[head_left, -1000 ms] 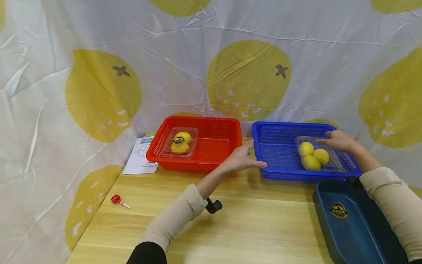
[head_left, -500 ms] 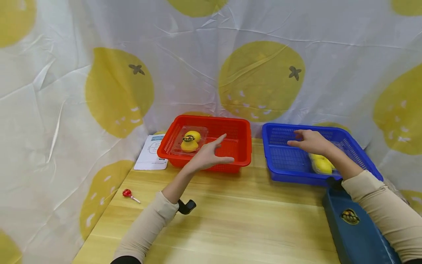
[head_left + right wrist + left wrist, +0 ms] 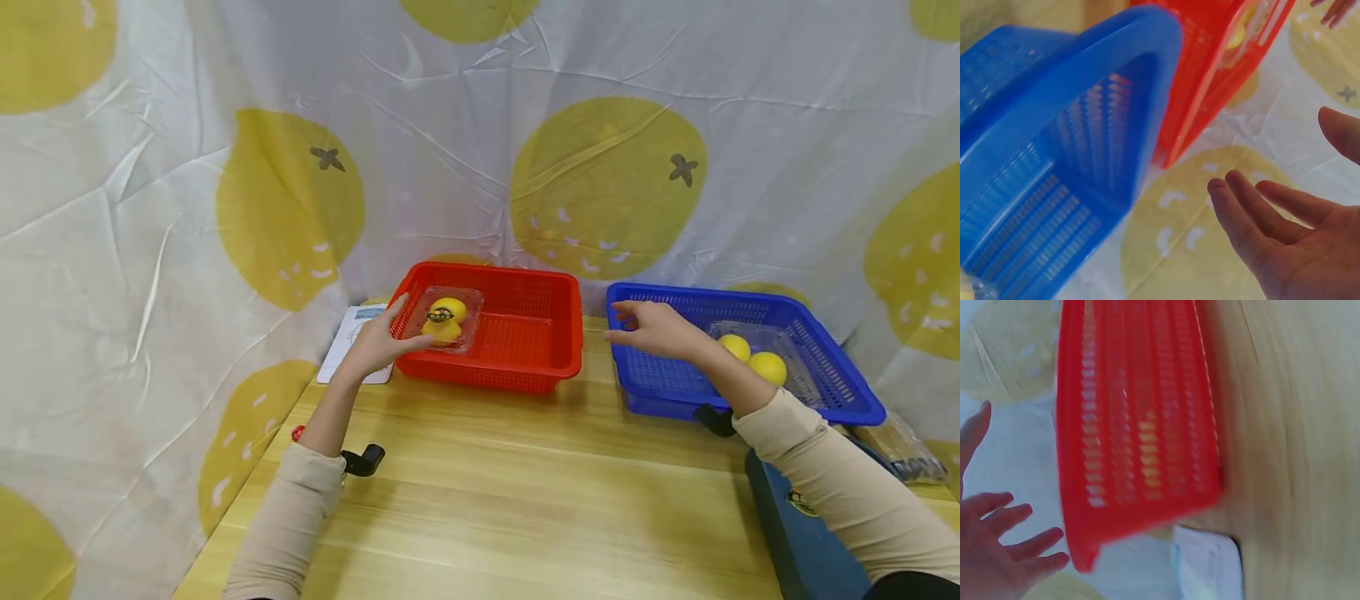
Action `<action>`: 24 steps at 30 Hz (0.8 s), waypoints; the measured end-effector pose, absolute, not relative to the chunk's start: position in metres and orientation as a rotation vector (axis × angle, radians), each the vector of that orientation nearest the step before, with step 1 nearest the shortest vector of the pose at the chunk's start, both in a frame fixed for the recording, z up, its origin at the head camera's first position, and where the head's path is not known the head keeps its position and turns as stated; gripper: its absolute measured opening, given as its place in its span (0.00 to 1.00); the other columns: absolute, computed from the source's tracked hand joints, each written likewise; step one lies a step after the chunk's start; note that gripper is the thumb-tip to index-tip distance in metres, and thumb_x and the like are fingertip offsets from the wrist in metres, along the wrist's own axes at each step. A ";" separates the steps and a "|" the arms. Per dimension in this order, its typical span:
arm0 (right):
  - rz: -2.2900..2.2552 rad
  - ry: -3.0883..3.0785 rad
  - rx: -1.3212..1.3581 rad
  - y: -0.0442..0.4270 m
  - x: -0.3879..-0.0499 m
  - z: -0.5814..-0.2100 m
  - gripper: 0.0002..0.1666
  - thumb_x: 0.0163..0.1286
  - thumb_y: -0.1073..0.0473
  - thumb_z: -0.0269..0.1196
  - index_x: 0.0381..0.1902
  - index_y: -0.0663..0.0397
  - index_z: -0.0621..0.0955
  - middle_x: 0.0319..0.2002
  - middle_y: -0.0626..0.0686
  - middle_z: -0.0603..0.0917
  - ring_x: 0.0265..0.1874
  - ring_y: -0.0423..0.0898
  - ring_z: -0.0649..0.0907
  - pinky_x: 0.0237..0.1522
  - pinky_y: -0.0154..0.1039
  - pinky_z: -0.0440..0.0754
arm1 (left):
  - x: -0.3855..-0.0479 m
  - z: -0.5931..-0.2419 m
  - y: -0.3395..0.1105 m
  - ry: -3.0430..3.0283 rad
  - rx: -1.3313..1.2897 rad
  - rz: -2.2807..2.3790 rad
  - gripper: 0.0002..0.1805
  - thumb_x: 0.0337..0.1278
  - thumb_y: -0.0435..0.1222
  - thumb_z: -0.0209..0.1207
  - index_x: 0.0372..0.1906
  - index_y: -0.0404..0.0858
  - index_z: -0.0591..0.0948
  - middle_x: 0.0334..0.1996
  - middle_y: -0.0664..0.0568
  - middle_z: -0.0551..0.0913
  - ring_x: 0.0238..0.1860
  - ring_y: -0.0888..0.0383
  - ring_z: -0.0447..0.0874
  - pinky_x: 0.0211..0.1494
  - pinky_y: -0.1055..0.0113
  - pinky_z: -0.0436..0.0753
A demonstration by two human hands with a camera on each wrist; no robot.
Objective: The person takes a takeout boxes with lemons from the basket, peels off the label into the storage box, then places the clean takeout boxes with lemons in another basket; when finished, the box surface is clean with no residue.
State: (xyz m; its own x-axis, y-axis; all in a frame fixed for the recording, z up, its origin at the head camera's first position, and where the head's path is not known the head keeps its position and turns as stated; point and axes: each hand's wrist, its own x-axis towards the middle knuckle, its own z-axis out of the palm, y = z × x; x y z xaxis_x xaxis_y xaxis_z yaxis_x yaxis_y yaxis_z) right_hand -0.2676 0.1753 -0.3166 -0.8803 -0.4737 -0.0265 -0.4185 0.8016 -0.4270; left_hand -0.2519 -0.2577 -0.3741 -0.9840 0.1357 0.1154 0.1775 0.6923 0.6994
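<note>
In the head view my left hand [image 3: 378,340] hovers by the left end of the red basket [image 3: 517,379], fingers spread and holding nothing. That basket contains a clear plastic box [image 3: 474,302] of yellow lemons [image 3: 448,311] with a dark label. My right hand [image 3: 656,327] hangs over the left part of the blue basket [image 3: 660,400], its fingers loosely bent around nothing. Another clear box [image 3: 798,358] with yellow lemons [image 3: 768,367] lies in the blue basket, partly hidden by my right forearm. Both wrist views show empty hands, apart from the baskets.
A dark blue tray [image 3: 795,542] lies at the right under my right sleeve. Beside it is a plastic-wrapped bundle [image 3: 903,446]. A printed white card [image 3: 341,346] lies left of the red basket. A red lollipop [image 3: 297,432] is mostly behind my left forearm. A lemon-print curtain [image 3: 450,183] hangs behind.
My left hand has moved left, from between the baskets to the red basket's left end. My right hand has moved left, away from the lemon box in the blue basket. The view has shifted slightly.
</note>
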 end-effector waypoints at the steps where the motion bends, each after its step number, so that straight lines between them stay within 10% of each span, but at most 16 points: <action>1: -0.627 2.861 -0.723 0.172 -0.267 -0.317 0.41 0.70 0.46 0.60 0.69 0.71 0.65 0.59 0.69 0.78 0.58 0.64 0.78 0.56 0.57 0.79 | -0.255 -0.378 -0.266 -2.847 -0.248 -1.167 0.55 0.52 0.57 0.66 0.78 0.45 0.49 0.77 0.43 0.55 0.72 0.39 0.61 0.69 0.40 0.68; 10: -0.634 2.844 -0.788 0.149 -0.259 -0.320 0.39 0.68 0.48 0.62 0.68 0.68 0.68 0.56 0.65 0.81 0.53 0.60 0.81 0.50 0.53 0.82 | -0.268 -0.416 -0.299 -2.875 -0.110 -1.245 0.53 0.56 0.61 0.60 0.78 0.44 0.48 0.65 0.36 0.72 0.54 0.44 0.76 0.56 0.52 0.79; 17: -0.649 2.806 -0.781 0.135 -0.261 -0.316 0.40 0.68 0.47 0.62 0.69 0.65 0.67 0.60 0.65 0.78 0.56 0.60 0.80 0.53 0.54 0.82 | -0.270 -0.431 -0.297 -2.815 -0.145 -1.257 0.53 0.57 0.57 0.61 0.78 0.42 0.47 0.79 0.47 0.49 0.75 0.42 0.54 0.73 0.41 0.62; 24: -0.566 2.812 -0.851 0.113 -0.269 -0.299 0.41 0.67 0.47 0.62 0.69 0.67 0.67 0.56 0.64 0.81 0.52 0.57 0.82 0.52 0.52 0.81 | -0.272 -0.434 -0.294 -2.773 -0.153 -1.264 0.53 0.55 0.57 0.62 0.78 0.40 0.49 0.79 0.50 0.47 0.79 0.45 0.44 0.76 0.42 0.55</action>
State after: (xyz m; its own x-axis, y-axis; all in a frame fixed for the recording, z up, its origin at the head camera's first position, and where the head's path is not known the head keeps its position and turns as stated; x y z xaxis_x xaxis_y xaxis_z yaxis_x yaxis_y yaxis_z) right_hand -0.2693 0.1134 -0.2986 -0.8277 -0.5602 -0.0333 -0.5037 0.7678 -0.3960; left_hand -0.2723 -0.2942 -0.4340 -0.9909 0.0533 0.1238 0.1284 0.6525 0.7468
